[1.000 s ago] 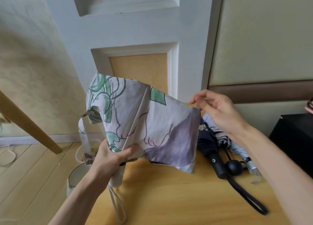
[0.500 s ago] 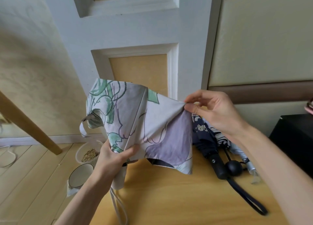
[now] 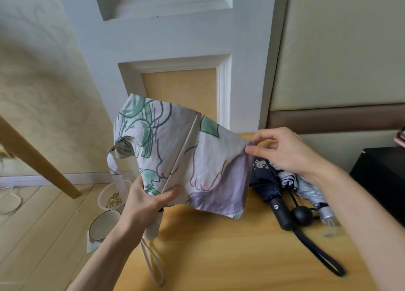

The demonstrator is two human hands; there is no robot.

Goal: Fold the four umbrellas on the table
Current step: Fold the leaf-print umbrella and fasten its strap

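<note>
A white umbrella (image 3: 186,157) printed with green and purple shapes is held above the wooden table (image 3: 230,257), its canopy spread loosely. My left hand (image 3: 149,200) grips it low down, near the white handle and its dangling cord. My right hand (image 3: 278,150) pinches the canopy's right edge between thumb and fingers. Behind that edge lie a dark navy folded umbrella (image 3: 269,187) with a black handle and strap, and a silver-grey folded umbrella (image 3: 311,192). A black ball-shaped handle (image 3: 303,216) sits between them.
A black box (image 3: 381,181) stands at the right of the table. On the floor to the left are a white bowl (image 3: 103,225) and a container of grain (image 3: 111,198). A slanted wooden leg (image 3: 37,159) crosses the left side. A white panelled door stands behind.
My right hand has moved left and slightly down along the canopy edge, drawing the purple panel inward. My left hand keeps its grip and has shifted slightly right.
</note>
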